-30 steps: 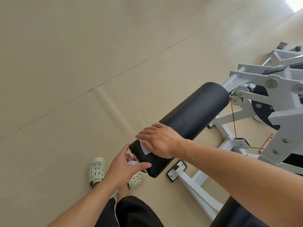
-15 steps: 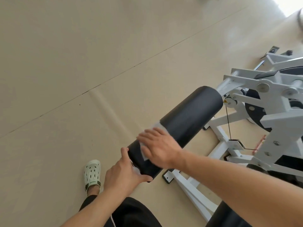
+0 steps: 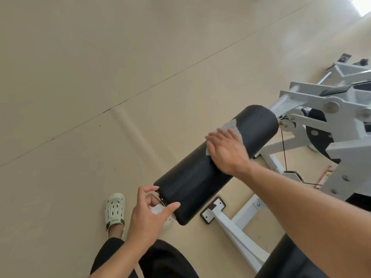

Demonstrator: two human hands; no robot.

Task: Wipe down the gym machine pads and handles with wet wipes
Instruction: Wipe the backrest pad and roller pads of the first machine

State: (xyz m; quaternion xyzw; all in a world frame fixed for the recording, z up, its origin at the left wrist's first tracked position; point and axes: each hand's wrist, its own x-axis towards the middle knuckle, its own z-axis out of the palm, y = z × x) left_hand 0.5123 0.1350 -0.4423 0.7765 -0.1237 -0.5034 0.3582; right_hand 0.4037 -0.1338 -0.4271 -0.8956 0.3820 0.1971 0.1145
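A black cylindrical roller pad (image 3: 200,183) sticks out from the white gym machine (image 3: 313,115) toward me. My right hand (image 3: 226,151) lies flat on the upper half of the pad and presses a wet wipe (image 3: 232,126) against it; the wipe's edge shows past my fingertips. My left hand (image 3: 148,215) is at the pad's near end, with index finger and thumb touching the end rim. Its other fingers curl round a crumpled white wipe (image 3: 157,209).
The machine's white frame leg with a black-and-white foot plate (image 3: 212,212) lies on the beige floor under the pad. A second black pad (image 3: 291,261) is at the bottom right. My pale clog (image 3: 114,209) and dark trousers are below the left hand.
My right hand has slid the wipe along the pad from its near end toward the machine. The left hand has stayed at the near end.
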